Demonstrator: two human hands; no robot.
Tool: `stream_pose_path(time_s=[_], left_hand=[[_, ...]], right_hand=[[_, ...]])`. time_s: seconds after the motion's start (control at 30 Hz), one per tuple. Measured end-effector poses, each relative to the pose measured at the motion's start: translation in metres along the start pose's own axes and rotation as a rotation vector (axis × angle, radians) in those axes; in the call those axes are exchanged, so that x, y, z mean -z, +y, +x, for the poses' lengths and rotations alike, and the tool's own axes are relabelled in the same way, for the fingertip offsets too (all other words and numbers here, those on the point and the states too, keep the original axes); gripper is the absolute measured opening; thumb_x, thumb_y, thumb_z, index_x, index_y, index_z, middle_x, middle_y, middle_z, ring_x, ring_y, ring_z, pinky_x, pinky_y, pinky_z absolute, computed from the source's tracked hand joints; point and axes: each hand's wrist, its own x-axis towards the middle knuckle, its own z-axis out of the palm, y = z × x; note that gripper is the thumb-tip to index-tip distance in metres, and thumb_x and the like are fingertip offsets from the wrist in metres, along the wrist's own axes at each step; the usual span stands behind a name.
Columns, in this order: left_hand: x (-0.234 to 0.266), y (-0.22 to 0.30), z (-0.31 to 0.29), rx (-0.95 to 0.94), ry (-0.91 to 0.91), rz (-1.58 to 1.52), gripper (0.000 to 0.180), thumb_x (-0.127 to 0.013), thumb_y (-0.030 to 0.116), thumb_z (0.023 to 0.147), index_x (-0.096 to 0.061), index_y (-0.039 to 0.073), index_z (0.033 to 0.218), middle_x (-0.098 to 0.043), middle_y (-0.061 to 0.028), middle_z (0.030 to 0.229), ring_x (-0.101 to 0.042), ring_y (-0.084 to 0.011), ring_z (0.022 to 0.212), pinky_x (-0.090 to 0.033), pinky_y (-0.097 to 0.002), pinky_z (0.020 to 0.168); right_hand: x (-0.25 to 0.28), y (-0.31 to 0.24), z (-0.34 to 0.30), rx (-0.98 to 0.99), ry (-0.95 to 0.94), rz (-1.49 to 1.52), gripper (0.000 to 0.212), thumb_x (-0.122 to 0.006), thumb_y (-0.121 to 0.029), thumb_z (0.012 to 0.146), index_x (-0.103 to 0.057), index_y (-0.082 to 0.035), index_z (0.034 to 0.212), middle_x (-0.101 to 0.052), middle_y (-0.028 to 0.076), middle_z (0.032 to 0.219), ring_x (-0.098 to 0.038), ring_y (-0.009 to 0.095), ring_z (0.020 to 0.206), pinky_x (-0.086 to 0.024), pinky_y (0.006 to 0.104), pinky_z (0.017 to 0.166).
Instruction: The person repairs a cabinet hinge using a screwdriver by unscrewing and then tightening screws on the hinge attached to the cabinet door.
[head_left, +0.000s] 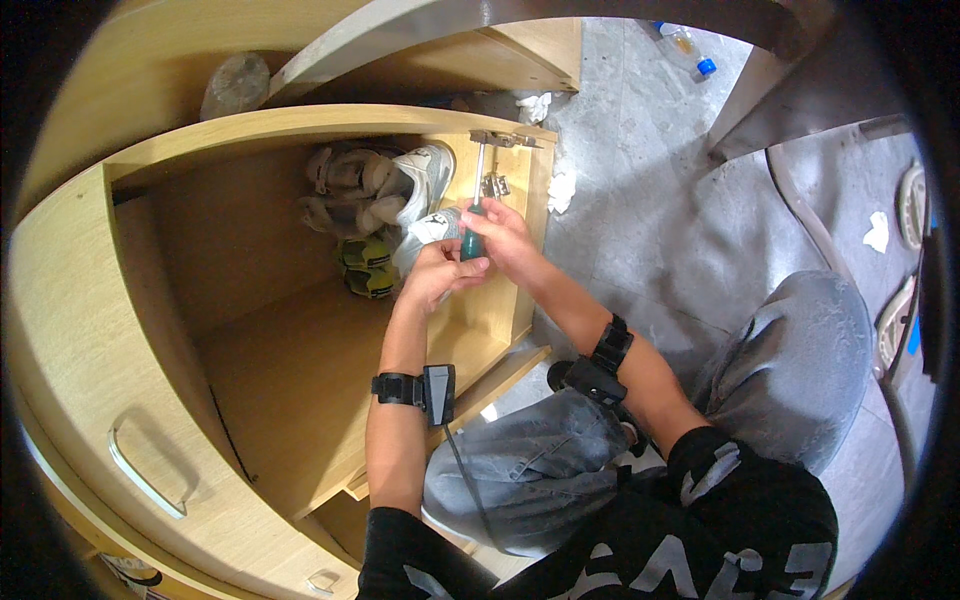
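A screwdriver (pixel 472 240) with a green handle points away from me, its metal shaft reaching a metal hinge (pixel 505 140) at the far edge of the wooden cabinet (pixel 135 240). The fingers of my right hand (pixel 505 240) are closed round the upper handle. My left hand (pixel 437 275) is closed at the butt of the handle, thumb and fingertips against it; part of its grip is hidden. Close beyond my right fingers, a second metal fitting (pixel 495 186) sits on the cabinet's inner wall. The screwdriver's tip seems to meet the hinge, but is too small to make out.
Inside the cabinet lie white sneakers (pixel 428 178), brown shoes (pixel 345 175) and yellow-black footwear (pixel 367 268). Crumpled tissue (pixel 562 190) and a blue-capped bottle (pixel 690 50) are on the grey floor (pixel 640 200). A hose (pixel 800 205) runs at the right. A clear container (pixel 235 85) stands behind the cabinet.
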Motion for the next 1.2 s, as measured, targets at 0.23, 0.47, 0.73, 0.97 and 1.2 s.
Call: stream_pose_path(time_s=[0.23, 0.47, 0.73, 0.97, 1.2], left_hand=[[-0.003, 0.008, -0.003, -0.016, 0.076, 0.227, 0.043, -0.078, 0.009, 0.069, -0.054, -0.006, 0.102, -0.062, -0.0090, 0.087, -0.063, -0.0168, 0.075, -0.056, -0.0267, 0.066], [0.002, 0.024, -0.011, 0.139, -0.138, -0.240, 0.038, -0.067, 0.012, 0.079, -0.051, -0.007, 0.108, -0.060, -0.0138, 0.097, -0.062, -0.0211, 0.088, -0.056, -0.0309, 0.074], [0.005, 0.007, -0.007, -0.025, -0.003, -0.026, 0.034, -0.070, 0.002, 0.073, -0.056, -0.004, 0.104, -0.062, -0.0104, 0.088, -0.062, -0.0173, 0.079, -0.052, -0.0272, 0.069], [-0.014, 0.020, -0.011, -0.164, 0.147, 0.275, 0.029, -0.072, 0.011, 0.072, -0.060, -0.002, 0.095, -0.061, -0.0055, 0.079, -0.057, -0.0111, 0.068, -0.046, -0.0218, 0.058], [0.010, 0.011, -0.007, 0.081, -0.205, -0.367, 0.030, -0.054, 0.012, 0.085, -0.051, -0.008, 0.108, -0.060, -0.0187, 0.102, -0.063, -0.0243, 0.084, -0.055, -0.0364, 0.078]], right_hand=[[-0.005, 0.001, -0.005, 0.093, -0.011, -0.302, 0.030, -0.066, -0.008, 0.080, -0.053, 0.001, 0.106, -0.061, 0.006, 0.094, -0.057, 0.010, 0.080, -0.046, 0.0237, 0.071], [0.002, 0.002, -0.005, 0.118, -0.001, -0.158, 0.038, -0.057, -0.001, 0.084, -0.043, 0.007, 0.119, -0.061, 0.012, 0.097, -0.060, 0.017, 0.084, -0.049, 0.0258, 0.075], [-0.003, -0.003, -0.007, -0.014, -0.054, 0.079, 0.037, -0.055, -0.003, 0.085, -0.041, 0.004, 0.119, -0.060, 0.013, 0.099, -0.059, 0.018, 0.086, -0.049, 0.0290, 0.078], [-0.009, 0.002, -0.008, 0.090, -0.001, -0.269, 0.027, -0.060, -0.004, 0.083, -0.053, 0.003, 0.108, -0.060, 0.009, 0.099, -0.058, 0.015, 0.086, -0.048, 0.0271, 0.074], [-0.014, -0.004, -0.010, 0.052, 0.071, -0.101, 0.044, -0.052, 0.001, 0.085, -0.038, 0.007, 0.127, -0.061, 0.015, 0.099, -0.059, 0.018, 0.087, -0.050, 0.0281, 0.075]])
